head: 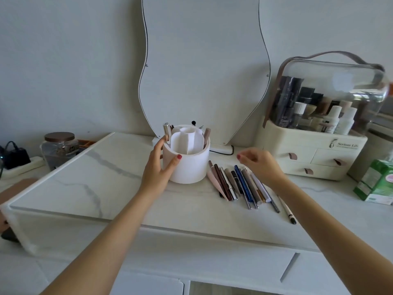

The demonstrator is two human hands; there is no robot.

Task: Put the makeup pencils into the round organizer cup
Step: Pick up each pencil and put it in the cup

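Observation:
A white round organizer cup (191,167) with inner dividers stands on the marble tabletop at the centre. A few pencils and tools stick up along its back rim. My left hand (158,167) grips the cup's left side, thumb on its front wall. Right of the cup, several makeup pencils (238,184) lie side by side in a fan, pink, brown, blue and grey. One white pencil with a black tip (287,210) lies apart at the right end. My right hand (260,161) hovers just above the pencils' far ends, fingers loosely curled, holding nothing.
A wavy mirror (204,67) leans on the wall behind the cup. A cream cosmetics case with a clear lid (314,154) stands at the right, a green box (376,182) beside it. A glass jar (59,147) sits at the left. The table's front edge (212,233) runs below the pencils.

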